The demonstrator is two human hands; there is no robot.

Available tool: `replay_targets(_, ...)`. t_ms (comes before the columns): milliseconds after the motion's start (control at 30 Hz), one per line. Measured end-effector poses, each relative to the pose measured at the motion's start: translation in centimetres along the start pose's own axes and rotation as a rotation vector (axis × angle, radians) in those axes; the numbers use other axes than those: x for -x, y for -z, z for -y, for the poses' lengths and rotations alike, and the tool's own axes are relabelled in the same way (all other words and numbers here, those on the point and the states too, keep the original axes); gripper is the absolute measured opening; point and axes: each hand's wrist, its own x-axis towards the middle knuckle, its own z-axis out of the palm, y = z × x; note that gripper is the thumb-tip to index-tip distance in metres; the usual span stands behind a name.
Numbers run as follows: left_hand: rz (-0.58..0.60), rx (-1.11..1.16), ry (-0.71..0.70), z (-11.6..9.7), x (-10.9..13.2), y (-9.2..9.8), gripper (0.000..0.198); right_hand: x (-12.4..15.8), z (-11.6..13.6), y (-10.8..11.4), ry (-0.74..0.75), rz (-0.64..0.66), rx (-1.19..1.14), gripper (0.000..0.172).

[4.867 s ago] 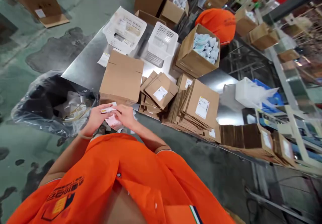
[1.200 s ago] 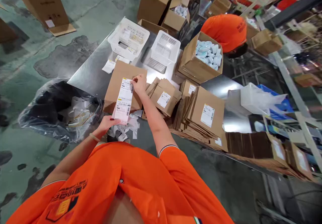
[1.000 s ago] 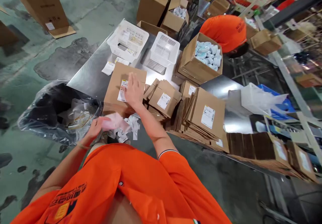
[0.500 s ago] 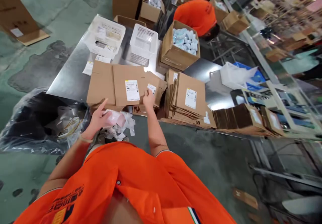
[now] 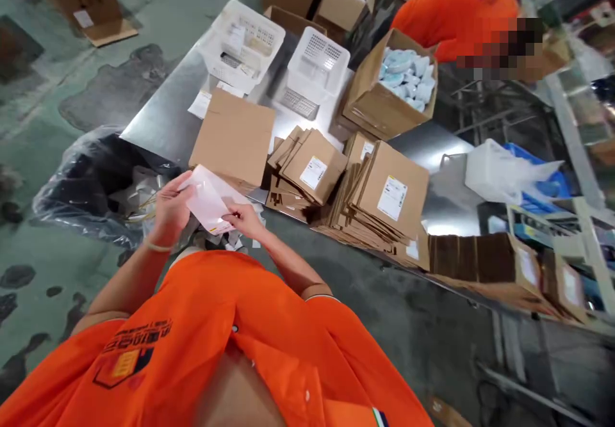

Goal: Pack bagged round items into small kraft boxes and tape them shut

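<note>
White sheet (image 5: pixel 207 198): was held just off the worktop's (image 5: pixel 158 120) near left corner, above paper scraps (image 5: pixel 236 243).
Left hand (image 5: pixel 169 206): had its fingers closed on the sheet's left edge.
Right hand (image 5: pixel 246 220): pinched the sheet's lower right corner.
Plain box (image 5: pixel 234 136): lay flat just beyond the sheet, unobstructed.
Labelled cartons (image 5: pixel 387 196): were stacked to the right along the near edge.
Black bag (image 5: pixel 79 184): stood left of the hands, beside the worktop.

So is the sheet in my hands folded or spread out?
Spread out: the sheet lies flat, held by left hand and right hand.

Right hand (image 5: pixel 245 219) back on label sheet (image 5: pixel 207 200)
</note>
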Motion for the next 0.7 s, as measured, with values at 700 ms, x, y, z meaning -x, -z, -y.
replay_targets(700, 0.250, -0.457, -0.030, -0.4, 0.7, -2.6, 0.058, -0.9, 4.2, 0.9, 0.084, -0.358, 0.417, 0.020)
